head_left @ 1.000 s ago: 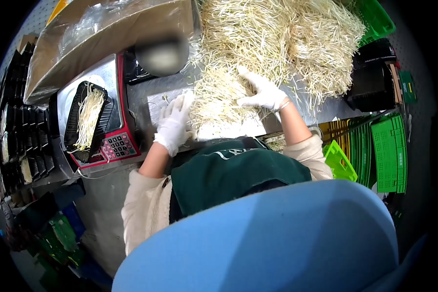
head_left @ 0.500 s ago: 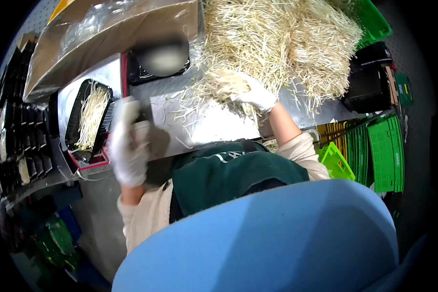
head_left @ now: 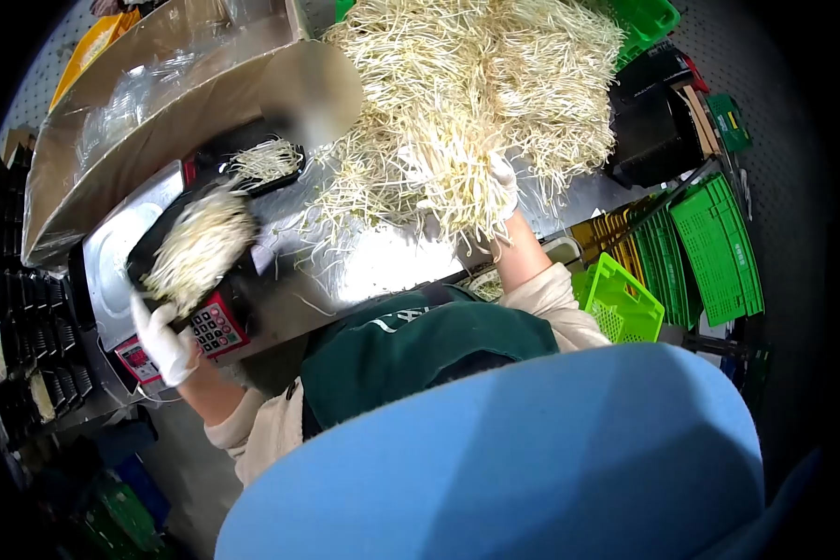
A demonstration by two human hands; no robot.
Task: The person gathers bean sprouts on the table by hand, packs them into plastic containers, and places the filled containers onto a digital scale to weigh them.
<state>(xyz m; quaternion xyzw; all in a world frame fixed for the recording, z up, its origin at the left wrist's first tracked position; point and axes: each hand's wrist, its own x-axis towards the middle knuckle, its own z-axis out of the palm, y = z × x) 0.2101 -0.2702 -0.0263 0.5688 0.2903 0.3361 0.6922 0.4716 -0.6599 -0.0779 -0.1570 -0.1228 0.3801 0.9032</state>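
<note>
White gloves cover both hands. My left hand (head_left: pixel 165 343) grips the near end of a black tray (head_left: pixel 149 245) heaped with bean sprouts (head_left: pixel 201 247), tilted and slightly blurred over the right part of the scale (head_left: pixel 112 257). My right hand (head_left: pixel 502 187) is closed around a large bunch of sprouts (head_left: pixel 459 182) at the near edge of the big sprout pile (head_left: pixel 420 65); the bunch hides most of its fingers. Behind the held tray, a second black tray (head_left: pixel 285 179) has a small clump of sprouts (head_left: pixel 266 161) in it.
A plastic-lined cardboard box (head_left: pixel 177 121) stands at the back left. Stacked black trays (head_left: pixel 42 317) line the far left. On the right are a black container (head_left: pixel 658 140), green crates (head_left: pixel 719 247) and a bright green basket (head_left: pixel 621 299). A blurred round shape covers part of the view.
My left hand has gone to the tray on the scale and lifted it off to the right. My right hand has gathered a bunch of sprouts. Sprouts now lie in the rear tray. The view has shifted.
</note>
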